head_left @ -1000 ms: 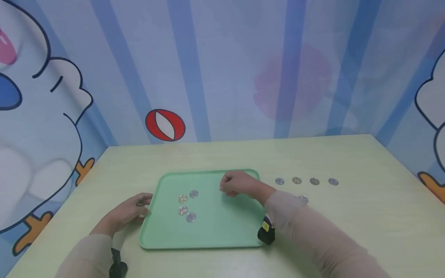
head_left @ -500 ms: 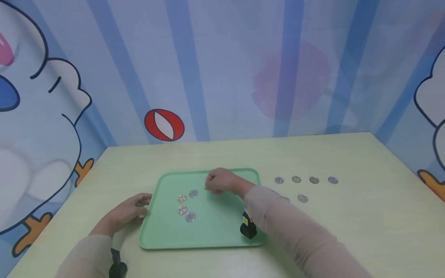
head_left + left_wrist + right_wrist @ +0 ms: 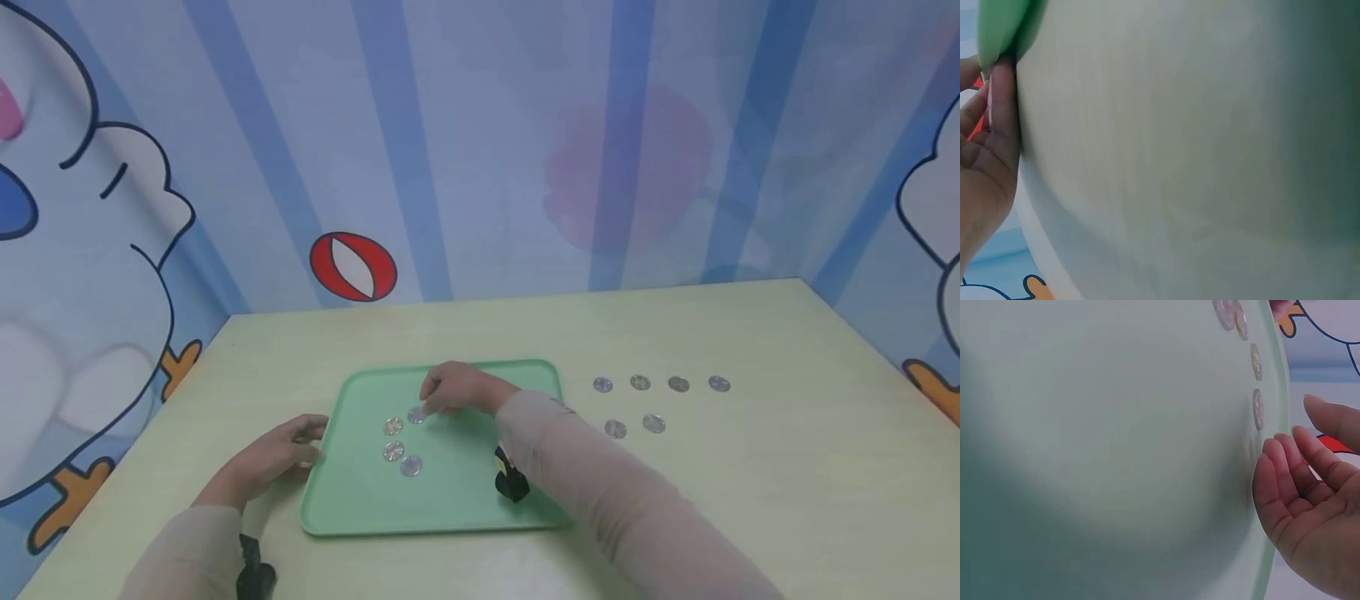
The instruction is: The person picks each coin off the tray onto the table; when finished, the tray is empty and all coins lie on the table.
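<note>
A light green tray [image 3: 450,508] lies on the table with several silver coins on its left half, among them one coin [image 3: 411,465] at the front of the group. My right hand [image 3: 461,388] is low over the far side of the tray, its fingertips right at the rearmost coin [image 3: 417,414]. In the right wrist view its fingers [image 3: 1275,478] are loosely bent, the thumb stands apart, and nothing shows between them. My left hand [image 3: 273,457] rests beside the tray's left edge, fingertips touching the rim; its fingers [image 3: 1004,103] reach the green rim in the left wrist view.
More coins lie on the table right of the tray: a far row ending in a coin [image 3: 719,383], and two nearer ones, including a coin [image 3: 654,423]. A patterned blue backdrop [image 3: 495,167] rises behind the pale table [image 3: 787,467]. Each wrist carries a small black camera.
My right hand has moved left across the tray towards the coins, uncovering a coin on the table behind its sleeve. The left hand stays at the rim.
</note>
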Motion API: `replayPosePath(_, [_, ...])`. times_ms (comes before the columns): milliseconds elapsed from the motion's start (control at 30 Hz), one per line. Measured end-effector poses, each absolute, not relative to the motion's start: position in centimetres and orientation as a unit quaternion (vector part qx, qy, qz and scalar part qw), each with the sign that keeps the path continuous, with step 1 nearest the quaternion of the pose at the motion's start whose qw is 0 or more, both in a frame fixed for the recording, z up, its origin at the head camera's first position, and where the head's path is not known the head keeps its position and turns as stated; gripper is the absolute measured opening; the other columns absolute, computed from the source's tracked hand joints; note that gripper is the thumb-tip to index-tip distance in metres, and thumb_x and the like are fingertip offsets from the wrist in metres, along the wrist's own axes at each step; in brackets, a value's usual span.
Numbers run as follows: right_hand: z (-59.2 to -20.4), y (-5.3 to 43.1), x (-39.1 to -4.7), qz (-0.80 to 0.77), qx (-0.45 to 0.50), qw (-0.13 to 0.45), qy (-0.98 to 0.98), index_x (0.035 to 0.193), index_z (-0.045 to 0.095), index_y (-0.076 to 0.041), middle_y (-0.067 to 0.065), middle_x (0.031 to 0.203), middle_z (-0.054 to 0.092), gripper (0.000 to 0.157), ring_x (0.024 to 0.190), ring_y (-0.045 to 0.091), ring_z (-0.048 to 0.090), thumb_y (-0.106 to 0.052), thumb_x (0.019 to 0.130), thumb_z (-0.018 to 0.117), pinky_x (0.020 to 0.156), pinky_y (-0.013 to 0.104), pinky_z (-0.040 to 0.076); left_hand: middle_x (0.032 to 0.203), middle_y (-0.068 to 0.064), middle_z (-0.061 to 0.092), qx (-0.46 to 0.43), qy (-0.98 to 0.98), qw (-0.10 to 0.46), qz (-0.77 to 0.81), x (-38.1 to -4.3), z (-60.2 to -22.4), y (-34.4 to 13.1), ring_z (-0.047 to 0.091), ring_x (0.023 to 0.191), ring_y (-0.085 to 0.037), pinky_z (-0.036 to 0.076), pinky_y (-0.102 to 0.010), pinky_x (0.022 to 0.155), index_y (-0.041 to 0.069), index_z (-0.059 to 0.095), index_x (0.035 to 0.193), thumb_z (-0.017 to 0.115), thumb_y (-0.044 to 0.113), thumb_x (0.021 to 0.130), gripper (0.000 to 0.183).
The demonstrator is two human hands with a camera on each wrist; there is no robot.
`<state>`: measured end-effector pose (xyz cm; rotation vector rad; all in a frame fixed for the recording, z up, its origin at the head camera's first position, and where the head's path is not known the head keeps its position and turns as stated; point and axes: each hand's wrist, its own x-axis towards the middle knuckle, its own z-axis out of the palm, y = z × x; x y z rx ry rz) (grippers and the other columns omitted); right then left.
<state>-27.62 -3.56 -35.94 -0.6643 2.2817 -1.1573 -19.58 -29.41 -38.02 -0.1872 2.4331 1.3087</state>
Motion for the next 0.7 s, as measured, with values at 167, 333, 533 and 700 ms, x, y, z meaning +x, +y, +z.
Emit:
replayPosePath(167, [-36.3,-4.2,-27.9,-0.41,-0.245,0.251,0.842,0.089,0.054,-0.004,0.003,0.069,0.052,0.017,0.062,0.014,0.047,-0.011,0.076,0.063,0.057,0.024,0.044,0.127,-0.022,0.036,-0.065,0.862,0.186,0.467,-19.7,-37.9,-29.4,0.04,0.11,-0.035,0.043,-0.043,0.084,-0.001,0.03,0.13,0.05,0.003,0.076,0.058])
replayPosePath(333, [-36.5,-5.1,-28.0,-0.369,-0.25,0.237,0.863,0.083,0.056,-0.007,0.001,0.069,0.051,0.015,0.061,0.012,0.046,-0.013,0.074,0.065,0.054,0.021,0.041,0.127,-0.022,0.036,-0.072,0.863,0.188,0.464,-19.7,-37.9,-29.4,0.039,0.11,-0.036,0.044,-0.043,0.083,0.0,0.03,0.129,0.05,0.002,0.075,0.058])
replayPosePath(533, [-36.5,-5.9,-27.8,-0.321,-0.248,0.217,0.888,0.078,0.056,-0.009,0.0,0.074,0.051,0.009,0.065,0.013,0.045,-0.012,0.074,0.064,0.056,0.022,0.04,0.126,-0.021,0.037,-0.078,0.863,0.188,0.462,-19.7,-38.0,-29.4,0.042,0.108,-0.034,0.045,-0.042,0.082,0.0,0.03,0.129,0.05,0.002,0.075,0.058])
replayPosePath(700, [-36.5,-6.4,-27.7,-0.29,-0.263,0.19,0.901,0.072,0.053,-0.01,-0.001,0.072,0.049,0.01,0.067,0.013,0.045,-0.01,0.073,0.064,0.057,0.022,0.039,0.125,-0.019,0.038,-0.086,0.862,0.185,0.463,-19.8,-38.0,-29.5,0.044,0.106,-0.032,0.045,-0.041,0.082,0.001,0.03,0.129,0.049,0.002,0.076,0.057])
